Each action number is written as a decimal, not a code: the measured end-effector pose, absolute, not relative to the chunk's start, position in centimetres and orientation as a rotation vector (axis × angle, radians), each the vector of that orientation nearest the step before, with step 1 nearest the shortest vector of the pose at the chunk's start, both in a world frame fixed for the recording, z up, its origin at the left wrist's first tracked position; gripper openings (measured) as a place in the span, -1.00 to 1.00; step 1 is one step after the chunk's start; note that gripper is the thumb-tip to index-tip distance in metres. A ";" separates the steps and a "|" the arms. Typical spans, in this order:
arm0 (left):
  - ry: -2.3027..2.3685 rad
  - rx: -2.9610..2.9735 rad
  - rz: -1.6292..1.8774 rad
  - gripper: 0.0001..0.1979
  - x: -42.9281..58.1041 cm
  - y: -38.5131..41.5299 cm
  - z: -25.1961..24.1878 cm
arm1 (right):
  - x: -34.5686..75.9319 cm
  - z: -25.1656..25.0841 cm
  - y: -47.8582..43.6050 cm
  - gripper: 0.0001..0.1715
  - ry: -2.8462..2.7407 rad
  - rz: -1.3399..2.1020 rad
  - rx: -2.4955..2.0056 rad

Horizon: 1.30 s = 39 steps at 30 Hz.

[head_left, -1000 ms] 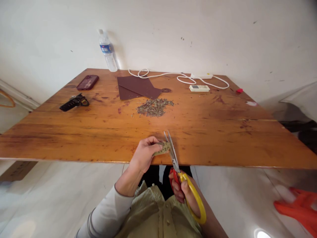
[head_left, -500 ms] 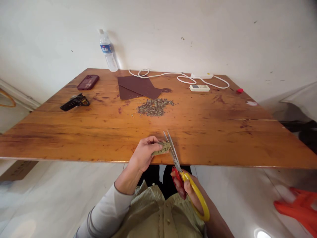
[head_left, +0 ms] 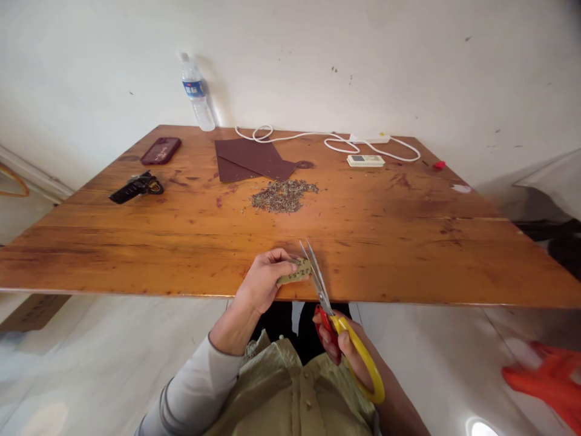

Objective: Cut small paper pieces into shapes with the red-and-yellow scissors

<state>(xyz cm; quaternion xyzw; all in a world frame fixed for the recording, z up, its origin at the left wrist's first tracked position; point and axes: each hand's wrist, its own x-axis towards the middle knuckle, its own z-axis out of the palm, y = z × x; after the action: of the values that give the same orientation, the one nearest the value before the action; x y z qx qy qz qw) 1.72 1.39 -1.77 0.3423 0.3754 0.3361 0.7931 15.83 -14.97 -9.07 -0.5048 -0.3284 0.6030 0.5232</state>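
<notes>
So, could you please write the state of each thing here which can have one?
Scissors: partly open, in right hand
Green slip: pinched in left hand, edge at the scissors
Bottle: standing, capped, fill unclear
Dried bits: loosely heaped
Brown sheets: flat, overlapping
White cable: loosely looped
Power strip: switch state unclear
Remote control: screen up
Dark red case: lying flat
Black bundle: lying, details unclear

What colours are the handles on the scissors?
One red handle and one yellow handle; the head view shows them best.
</notes>
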 end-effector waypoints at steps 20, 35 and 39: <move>0.828 0.720 0.743 -0.74 1.9 1.2 -1.4 | 16.1 -8.6 -15.2 -0.06 -0.814 1.447 -1.274; 0.849 0.706 0.743 -0.76 1.9 1.1 -1.2 | 15.7 -9.0 -15.6 -0.15 -0.686 1.555 -1.248; 0.850 0.708 0.767 -0.76 2.0 1.0 -1.4 | 15.4 -8.4 -15.3 -0.09 -0.800 1.479 -1.230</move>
<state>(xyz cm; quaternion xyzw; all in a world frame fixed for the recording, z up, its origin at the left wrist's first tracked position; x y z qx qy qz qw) 1.99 0.99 -1.39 0.3278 0.3936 0.3552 0.7819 15.37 -15.33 -8.43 -0.5097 -0.3315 0.6127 0.5049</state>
